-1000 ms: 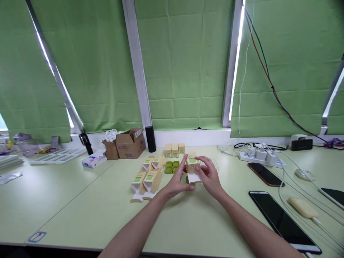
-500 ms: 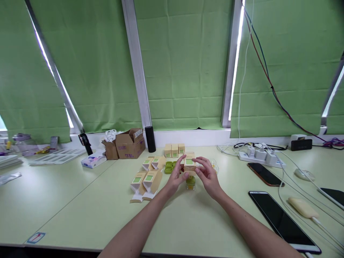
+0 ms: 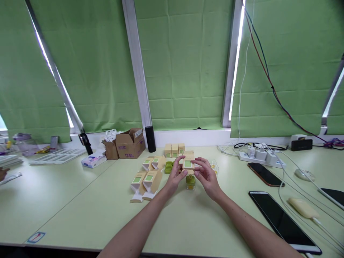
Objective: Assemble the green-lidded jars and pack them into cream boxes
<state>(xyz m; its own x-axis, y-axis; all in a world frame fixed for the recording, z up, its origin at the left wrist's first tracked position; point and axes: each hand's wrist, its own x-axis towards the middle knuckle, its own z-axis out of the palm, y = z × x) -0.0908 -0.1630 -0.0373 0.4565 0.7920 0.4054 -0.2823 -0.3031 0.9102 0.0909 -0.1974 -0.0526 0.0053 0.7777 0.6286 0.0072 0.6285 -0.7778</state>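
Note:
Between my two hands is a small beige carton with a green label [image 3: 188,164]. My left hand [image 3: 174,178] grips its left side and my right hand [image 3: 206,176] its right side, with fingers and thumbs closed on it. Just below the carton stands a small glass jar with a green lid [image 3: 190,182], yellow at its base. To the left lie several opened beige cartons [image 3: 152,178] with white flaps out. Behind my left hand are green square lids [image 3: 168,167]. Partly hidden behind my right hand are clear jars [image 3: 214,165].
Three closed cartons [image 3: 174,149] stand at the back. Further left are a brown cardboard box [image 3: 130,144], a black cylinder [image 3: 150,139] and a tissue pack [image 3: 94,159]. Phones [image 3: 282,218], cables and a power strip [image 3: 262,158] occupy the right. Another person's hand [image 3: 3,173] shows at the left edge.
The carton in my hands has shifted slightly left and tilted, showing more of its label. The jar below it is less covered. Another person's hand has appeared at the far left.

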